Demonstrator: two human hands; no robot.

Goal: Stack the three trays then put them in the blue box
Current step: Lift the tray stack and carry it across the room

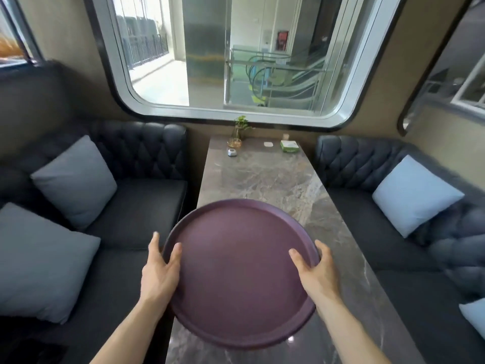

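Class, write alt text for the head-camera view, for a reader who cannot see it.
Two bare hands, left hand and right hand, grip opposite edges of a round purple tray above a marble table. Dark sofas with grey cushions flank the table beneath a large window.

Round purple tray (pixel 237 269) held over the near end of the bench (pixel 265 177)

It is a matte plum disc with a low raised rim, face up and tilted slightly, its left edge jutting past the bench's left side. Only one tray can be told apart; whether others sit beneath it cannot be seen
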